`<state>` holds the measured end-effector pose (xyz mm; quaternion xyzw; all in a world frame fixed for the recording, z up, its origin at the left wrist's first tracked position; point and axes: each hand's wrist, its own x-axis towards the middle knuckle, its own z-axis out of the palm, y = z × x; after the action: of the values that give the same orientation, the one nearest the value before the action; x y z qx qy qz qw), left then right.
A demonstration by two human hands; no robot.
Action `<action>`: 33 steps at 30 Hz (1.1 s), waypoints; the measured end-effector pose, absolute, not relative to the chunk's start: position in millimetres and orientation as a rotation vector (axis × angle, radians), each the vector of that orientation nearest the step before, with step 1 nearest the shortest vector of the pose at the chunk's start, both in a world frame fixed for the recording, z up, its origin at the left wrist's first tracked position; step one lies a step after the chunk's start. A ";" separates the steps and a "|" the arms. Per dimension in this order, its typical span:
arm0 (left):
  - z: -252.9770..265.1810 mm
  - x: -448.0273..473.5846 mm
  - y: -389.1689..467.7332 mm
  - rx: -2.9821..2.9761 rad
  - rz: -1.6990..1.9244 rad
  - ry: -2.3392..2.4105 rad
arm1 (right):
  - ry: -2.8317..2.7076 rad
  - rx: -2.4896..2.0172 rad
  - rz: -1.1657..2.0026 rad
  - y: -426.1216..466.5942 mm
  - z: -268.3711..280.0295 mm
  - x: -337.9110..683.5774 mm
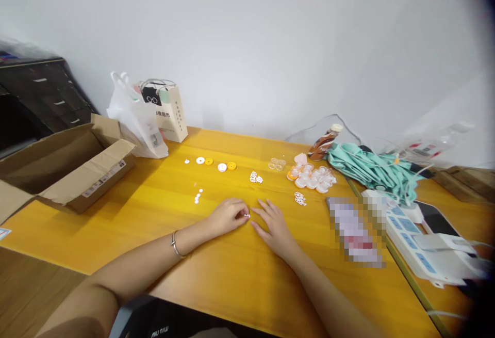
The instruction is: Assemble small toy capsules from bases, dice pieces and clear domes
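My left hand (228, 215) is closed in a pinch on a small white piece (246, 215), too small to make out in detail. Just right of it, my right hand (274, 227) is open, its fingers apart and holding nothing. Beyond the hands lie white openwork pieces (256, 177), with more openwork pieces (299, 198) farther right. Several small white discs (198, 196) sit to the left. Farther back are white rings (221, 167) and orange discs (231, 166) in pairs, clear rings (277, 164), and a cluster of clear and orange round cases (311, 178).
An open cardboard box (100, 170), a white plastic bag (135, 121) and a paper bag (176, 113) stand left. To the right are a brown bottle (324, 143), a folded teal umbrella (373, 170), a blurred-out flat object (353, 232) and a power strip (410, 240).
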<state>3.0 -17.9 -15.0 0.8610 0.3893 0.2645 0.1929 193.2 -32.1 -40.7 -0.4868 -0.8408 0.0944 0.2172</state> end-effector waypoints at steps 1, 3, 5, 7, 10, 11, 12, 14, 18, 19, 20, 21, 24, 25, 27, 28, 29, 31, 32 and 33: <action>-16.5 3.1 -18.0 2.413 0.746 1.091 | -2.331 -1.336 0.282 -32.1 -40.4 193.0; -18.9 2.7 -18.1 2.405 0.758 1.101 | -2.319 -1.304 0.316 -31.8 -40.4 192.3; -21.1 3.3 -19.2 2.394 0.771 1.118 | -2.286 -1.273 0.330 -31.1 -41.3 191.4; -23.0 5.0 -21.4 2.382 0.783 1.132 | -2.249 -1.253 0.337 -30.3 -42.6 190.7; -22.2 5.5 -23.5 2.369 0.802 1.137 | -2.211 -1.241 0.351 -29.8 -43.5 190.2; -20.2 3.6 -22.4 2.368 0.812 1.138 | -2.202 -1.242 0.354 -29.9 -43.3 190.1; -17.3 0.1 -19.7 2.368 0.828 1.144 | -2.195 -1.247 0.358 -30.0 -43.0 189.9; -8.7 -13.1 -7.6 2.360 0.885 1.183 | -2.186 -1.261 0.364 -30.5 -42.1 189.7; 11.0 -59.5 40.0 2.385 0.935 1.566 | -2.176 -1.273 0.364 -31.7 -39.9 189.1; 14.3 -72.0 53.6 2.407 0.826 1.717 | -2.175 -1.276 0.365 -32.0 -39.3 189.0; 16.4 -83.4 66.3 2.412 0.692 1.868 | -2.176 -1.282 0.369 -32.3 -38.7 189.0; 17.3 -93.2 77.7 2.403 0.649 1.920 | -2.178 -1.289 0.375 -32.6 -38.0 189.1; 13.3 -110.2 101.2 2.401 0.577 1.966 | -2.187 -1.306 0.404 -33.6 -35.7 189.4; 10.7 -112.2 105.9 2.400 0.562 1.970 | -2.190 -1.306 0.414 -33.9 -35.0 189.5; 5.8 -112.6 112.0 2.393 0.542 1.978 | -2.195 -1.305 0.428 -34.2 -34.0 189.6; 4.2 -111.7 113.8 2.387 0.542 1.981 | -2.197 -1.307 0.433 -34.3 -33.7 189.8; 3.6 -110.2 114.8 2.382 0.550 1.985 | -2.198 -1.310 0.436 -34.3 -33.7 189.9; 5.7 -105.3 113.0 2.367 0.579 2.006 | -2.199 -1.313 0.442 -34.2 -34.4 190.4; 8.2 -101.3 109.3 2.359 0.612 2.021 | -2.198 -1.312 0.445 -34.0 -35.1 190.7; 11.3 -96.1 103.2 2.355 0.670 2.019 | -2.195 -1.310 0.448 -33.7 -35.9 190.9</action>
<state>-96.1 103.2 11.3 0.7419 0.6362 0.2111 -0.0159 190.9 -33.7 -35.9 -0.4860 -0.8145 0.1662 0.2699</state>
